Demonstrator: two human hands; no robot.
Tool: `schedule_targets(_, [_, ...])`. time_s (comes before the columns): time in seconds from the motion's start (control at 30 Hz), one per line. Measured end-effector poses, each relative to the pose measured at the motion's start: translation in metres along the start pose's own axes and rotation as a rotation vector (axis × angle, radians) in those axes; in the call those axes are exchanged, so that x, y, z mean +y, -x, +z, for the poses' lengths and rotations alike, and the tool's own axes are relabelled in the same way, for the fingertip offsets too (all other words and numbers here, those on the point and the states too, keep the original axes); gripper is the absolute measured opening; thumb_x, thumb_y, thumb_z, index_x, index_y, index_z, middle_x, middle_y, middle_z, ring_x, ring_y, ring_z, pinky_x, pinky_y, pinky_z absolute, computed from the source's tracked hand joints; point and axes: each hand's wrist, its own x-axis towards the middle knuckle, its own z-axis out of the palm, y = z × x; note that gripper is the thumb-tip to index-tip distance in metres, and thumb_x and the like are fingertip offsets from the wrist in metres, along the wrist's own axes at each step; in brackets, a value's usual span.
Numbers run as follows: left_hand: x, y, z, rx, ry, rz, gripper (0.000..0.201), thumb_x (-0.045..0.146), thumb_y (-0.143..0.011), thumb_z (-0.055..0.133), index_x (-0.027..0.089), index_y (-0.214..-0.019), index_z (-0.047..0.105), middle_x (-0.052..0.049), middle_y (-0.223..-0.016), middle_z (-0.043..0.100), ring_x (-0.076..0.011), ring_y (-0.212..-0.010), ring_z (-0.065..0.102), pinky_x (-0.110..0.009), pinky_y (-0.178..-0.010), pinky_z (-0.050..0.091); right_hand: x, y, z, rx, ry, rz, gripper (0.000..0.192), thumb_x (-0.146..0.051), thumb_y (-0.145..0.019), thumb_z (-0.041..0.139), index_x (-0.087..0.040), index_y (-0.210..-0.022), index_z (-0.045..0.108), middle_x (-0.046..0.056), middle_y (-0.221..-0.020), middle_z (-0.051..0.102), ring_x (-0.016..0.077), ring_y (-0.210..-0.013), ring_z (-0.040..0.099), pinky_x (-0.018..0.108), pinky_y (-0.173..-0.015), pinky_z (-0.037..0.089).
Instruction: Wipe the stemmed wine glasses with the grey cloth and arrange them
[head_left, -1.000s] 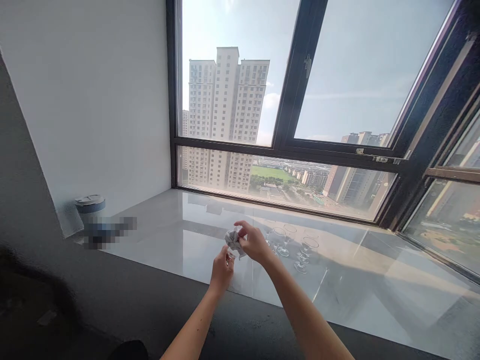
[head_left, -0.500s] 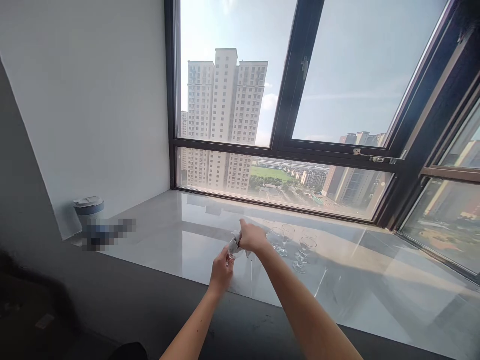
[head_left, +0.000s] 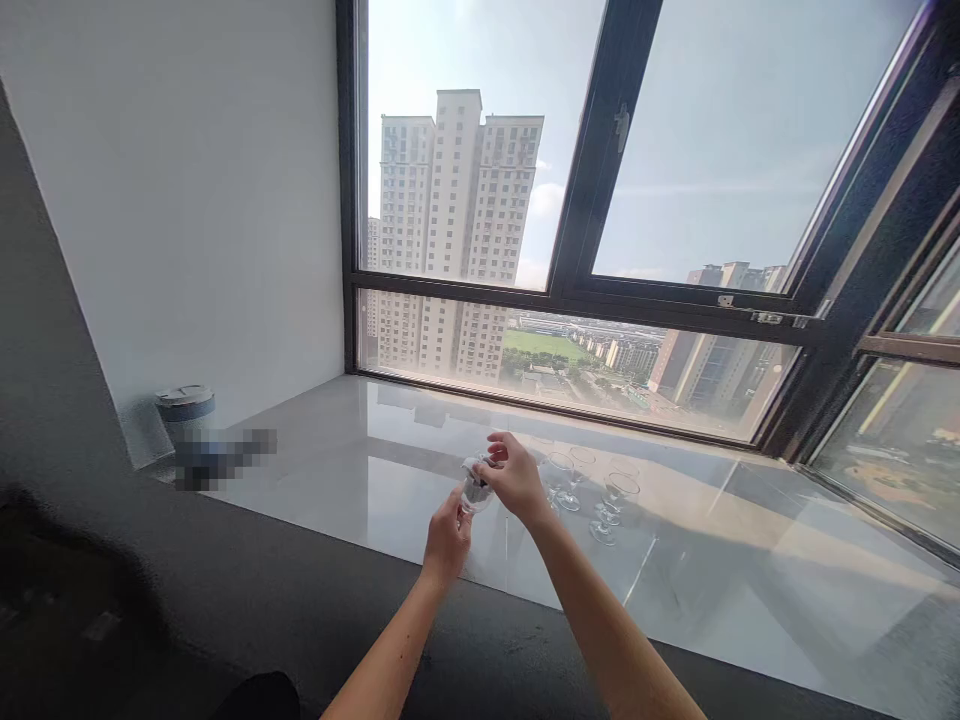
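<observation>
Changed since a second ago: then a bunched pale grey cloth stood out above the right hand (head_left: 512,478), crumpled and mostly outside the glass; half a second ago already lower, pressed under that hand; now almost gone from sight, stuffed down inside the small clear stemmed glass (head_left: 475,490), only a dark wad showing through the bowl. Meaning, as a judgement: wiping of the inside under way, cloth pushed in and probably being twisted, not yet finished with this glass.

Left hand (head_left: 448,540) beneath, fingers clenched around the lower part of the glass, at the stem or foot; exact contact too small to tell. Right hand on top, fingers curled down over the rim and pinching the grey cloth (head_left: 478,488) into the bowl. Glass held up in the air between both hands, above the glossy pale grey stone worktop (head_left: 337,470), not resting on it.

Just to the right of the hands, a cluster of further clear stemmed glasses (head_left: 592,490) standing upright on the worktop, near one another, apart from the held one. Far left against the white wall, a short round container with a blue-grey lid (head_left: 184,402), well apart from the hands, with a blurred patch beside it. Beyond, a large dark-framed window (head_left: 592,200) with tall pale tower blocks outside.
</observation>
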Motion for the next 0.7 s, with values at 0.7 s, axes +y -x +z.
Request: schedule_targets(0.7, [0.005,-0.002,-0.003,-0.055,0.003,0.032,0.035,0.023,-0.084,0.042,0.022,-0.116,0.058,-0.004,-0.083,0.062,-0.0153,-0.073,0.054,-0.023,-0.068,0.043,-0.009,-0.011,0.001,-0.223,0.705,-0.027,0.038,-0.013,-0.069,0.056,-0.02,-0.107,0.053,0.007,-0.082,0.066,0.0205,-0.072,0.06,0.026,-0.052,0.025])
